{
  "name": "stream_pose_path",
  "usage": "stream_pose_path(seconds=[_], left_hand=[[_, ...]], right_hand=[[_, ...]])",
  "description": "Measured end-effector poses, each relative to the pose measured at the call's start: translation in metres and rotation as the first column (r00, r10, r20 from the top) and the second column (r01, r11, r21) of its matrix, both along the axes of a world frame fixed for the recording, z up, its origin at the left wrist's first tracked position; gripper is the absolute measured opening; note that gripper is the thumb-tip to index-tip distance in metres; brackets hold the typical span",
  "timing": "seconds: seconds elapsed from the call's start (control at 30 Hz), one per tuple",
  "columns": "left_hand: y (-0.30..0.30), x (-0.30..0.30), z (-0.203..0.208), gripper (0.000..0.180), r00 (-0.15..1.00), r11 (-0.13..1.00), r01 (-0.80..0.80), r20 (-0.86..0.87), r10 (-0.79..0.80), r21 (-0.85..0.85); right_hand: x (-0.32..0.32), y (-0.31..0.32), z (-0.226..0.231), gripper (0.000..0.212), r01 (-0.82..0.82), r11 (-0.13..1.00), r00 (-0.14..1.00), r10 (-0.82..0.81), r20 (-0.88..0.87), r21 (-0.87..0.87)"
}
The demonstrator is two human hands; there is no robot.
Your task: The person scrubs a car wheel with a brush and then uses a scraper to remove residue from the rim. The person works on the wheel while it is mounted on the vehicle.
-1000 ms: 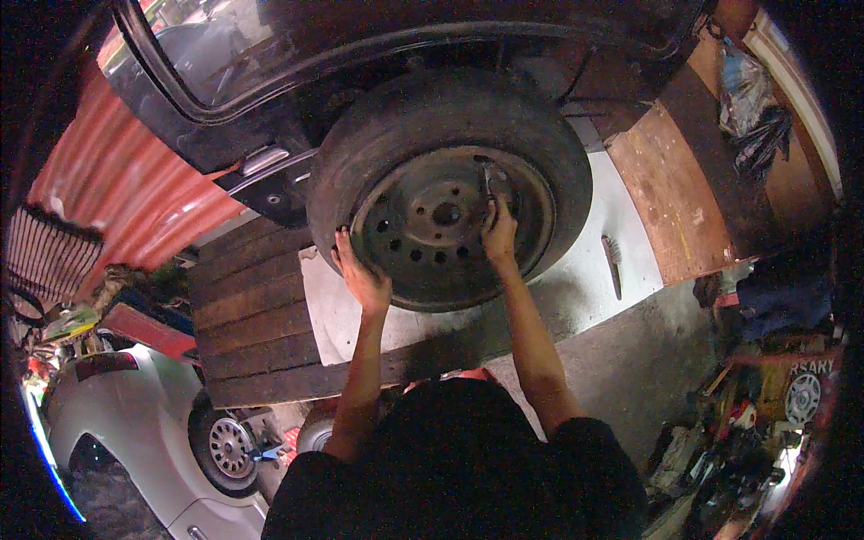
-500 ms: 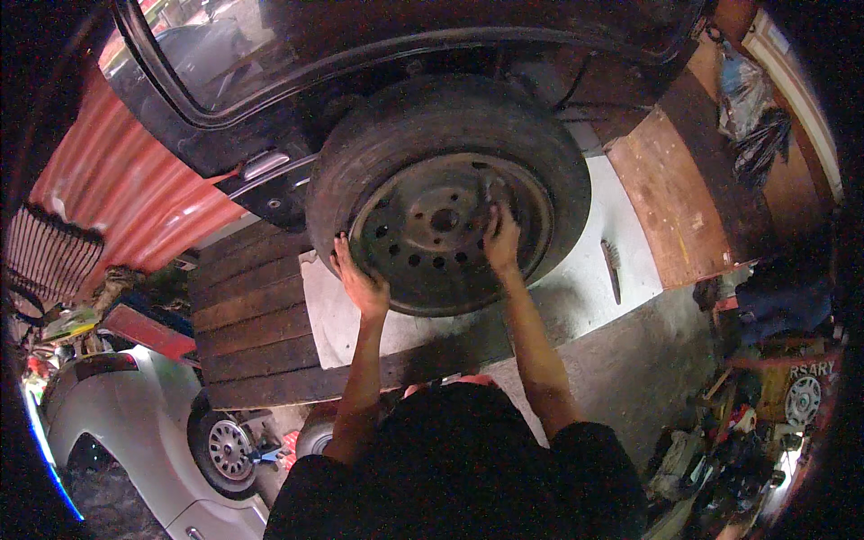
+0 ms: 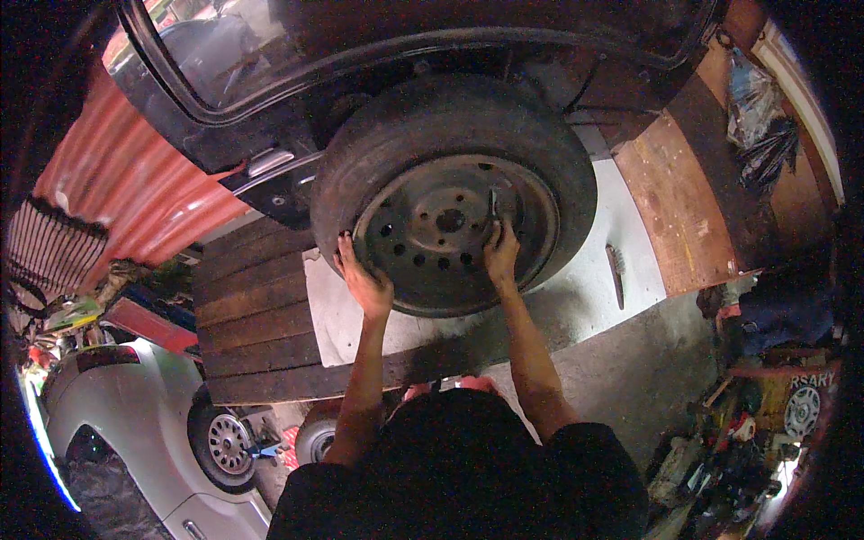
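A dusty car wheel (image 3: 432,286), a black tyre on a brown-stained steel rim, leans back against the dark vehicle (image 3: 378,63). My left hand (image 3: 364,286) lies against the rim's lower left edge, fingers stretched out and holding nothing. Inside the rim, right of the centre hole, my right hand (image 3: 500,254) is closed round a thin, flat, dark tool (image 3: 493,203). The tool's tip points up along the rim's face; its lower part is hidden in my fingers. To the right, a wire brush (image 3: 615,275) lies apart from both hands on the white sheet (image 3: 576,308).
The sheet lies on a dark plank bench (image 3: 247,315). A brown wooden board (image 3: 677,209) is at the right. Below left stands a silver car (image 3: 148,441). Plastic bags (image 3: 758,121) hang at the upper right, and piled clutter (image 3: 711,459) fills the lower right.
My right hand has moved slightly down on the rim, with the tool now more upright. The left hand keeps its place on the wheel. The whole view has shifted a little.
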State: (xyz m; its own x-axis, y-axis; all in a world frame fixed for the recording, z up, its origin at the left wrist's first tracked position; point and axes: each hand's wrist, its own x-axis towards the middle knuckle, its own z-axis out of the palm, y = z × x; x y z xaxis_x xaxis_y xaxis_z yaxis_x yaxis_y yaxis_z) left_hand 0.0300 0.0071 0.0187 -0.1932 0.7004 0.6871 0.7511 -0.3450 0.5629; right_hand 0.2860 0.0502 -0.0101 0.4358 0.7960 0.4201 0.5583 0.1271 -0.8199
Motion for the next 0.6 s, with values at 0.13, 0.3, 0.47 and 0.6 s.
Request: stream_pose_path(seconds=[0.13, 0.3, 0.47, 0.6], left_hand=[[0.0, -0.009, -0.001, 0.082, 1.0, 1.0, -0.017, 0.02, 0.017, -0.005], [0.002, -0.002, 0.0, 0.081, 1.0, 1.0, -0.013, 0.019, 0.014, -0.018], [0.0, -0.006, -0.003, 0.082, 1.0, 1.0, -0.024, 0.002, 0.024, -0.01], [0.002, -0.001, -0.002, 0.082, 0.999, 0.999, -0.031, -0.008, 0.031, -0.023]], right_hand=[[-0.004, 0.008, 0.02, 0.039, -0.061, 0.996, 0.996, 0.056, -0.071, -0.07], [-0.001, 0.008, 0.006, 0.041, -0.046, 0.999, 0.995, 0.045, -0.091, -0.018], [0.006, 0.006, 0.009, 0.047, -0.078, 0.993, 0.975, 0.058, -0.213, -0.085], [0.007, 0.01, 0.004, 0.049, -0.02, 0.998, 0.994, 0.014, -0.112, -0.055]])
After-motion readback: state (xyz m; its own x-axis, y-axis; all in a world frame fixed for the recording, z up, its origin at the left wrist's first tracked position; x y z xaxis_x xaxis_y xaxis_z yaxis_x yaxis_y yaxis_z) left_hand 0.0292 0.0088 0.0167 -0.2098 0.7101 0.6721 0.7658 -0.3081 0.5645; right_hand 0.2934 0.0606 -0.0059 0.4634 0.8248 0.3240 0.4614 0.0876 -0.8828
